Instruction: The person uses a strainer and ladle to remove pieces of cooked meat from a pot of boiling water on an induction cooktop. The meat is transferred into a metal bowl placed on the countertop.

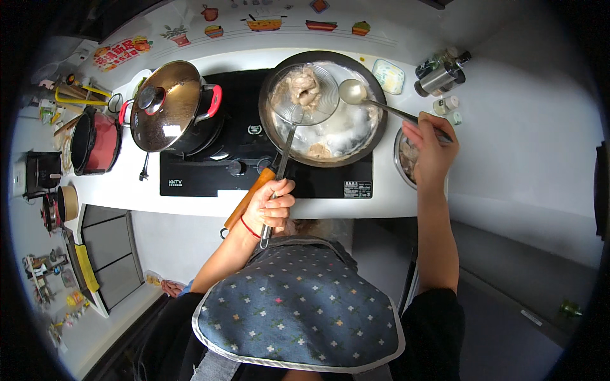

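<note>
My left hand (274,207) is closed round the handle of a wire skimmer (327,97), whose round mesh sits over the left part of a dark wok (379,126). A lump of pale, greyish meat (305,88) lies on the mesh. Cloudy, foamy liquid (350,131) fills the wok, and a small tan piece (319,150) shows at its near side. In my right hand (433,150) is the handle of a metal ladle (352,91); its bowl, with some liquid in it, is over the wok, right of the skimmer. The wok's wooden handle (248,199) passes beside my left hand.
A lidded pot (164,107) with red handles stands on the left of the black cooktop (205,178). Right of the wok is a metal bowl (397,157) of meat, partly behind my right hand. Bottles (436,81) stand back right; a red-and-black pot (102,143) stands far left.
</note>
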{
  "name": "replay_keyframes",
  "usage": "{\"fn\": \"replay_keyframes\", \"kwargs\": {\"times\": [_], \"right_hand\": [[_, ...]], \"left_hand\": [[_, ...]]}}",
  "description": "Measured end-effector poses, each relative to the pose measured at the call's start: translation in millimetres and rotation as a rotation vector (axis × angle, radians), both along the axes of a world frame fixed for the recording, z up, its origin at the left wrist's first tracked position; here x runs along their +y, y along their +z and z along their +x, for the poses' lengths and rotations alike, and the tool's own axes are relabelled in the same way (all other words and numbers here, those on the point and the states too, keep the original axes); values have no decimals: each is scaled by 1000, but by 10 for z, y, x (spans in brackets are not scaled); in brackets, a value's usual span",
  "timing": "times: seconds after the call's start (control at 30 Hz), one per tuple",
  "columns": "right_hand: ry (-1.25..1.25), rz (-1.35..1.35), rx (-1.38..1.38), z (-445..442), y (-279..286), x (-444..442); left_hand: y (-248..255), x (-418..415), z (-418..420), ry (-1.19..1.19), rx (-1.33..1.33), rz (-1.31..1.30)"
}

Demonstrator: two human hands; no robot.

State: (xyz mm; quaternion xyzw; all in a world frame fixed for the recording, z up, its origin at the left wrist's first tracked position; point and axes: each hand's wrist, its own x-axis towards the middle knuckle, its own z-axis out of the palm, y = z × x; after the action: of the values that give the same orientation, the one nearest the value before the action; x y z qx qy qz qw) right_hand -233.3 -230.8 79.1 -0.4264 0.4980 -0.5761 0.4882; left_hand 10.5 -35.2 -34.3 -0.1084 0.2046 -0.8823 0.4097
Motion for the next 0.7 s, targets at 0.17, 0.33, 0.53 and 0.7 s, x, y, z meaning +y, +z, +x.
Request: {"fn": "replay_keyframes", "kwargs": {"times": [0.17,0.33,0.53,0.7], "right_hand": [[104,-82,78,225,13,-42],[170,-199,223,365,48,8],[316,-561,604,236,26,113],[254,-738,766,80,-30,190]], "left_hand": [[35,7,-66,-31,30,12],[18,69,-46,-50,-53,47],[-15,112,-16,-81,-98,44],[-35,161,-40,-55,-63,13]]}}
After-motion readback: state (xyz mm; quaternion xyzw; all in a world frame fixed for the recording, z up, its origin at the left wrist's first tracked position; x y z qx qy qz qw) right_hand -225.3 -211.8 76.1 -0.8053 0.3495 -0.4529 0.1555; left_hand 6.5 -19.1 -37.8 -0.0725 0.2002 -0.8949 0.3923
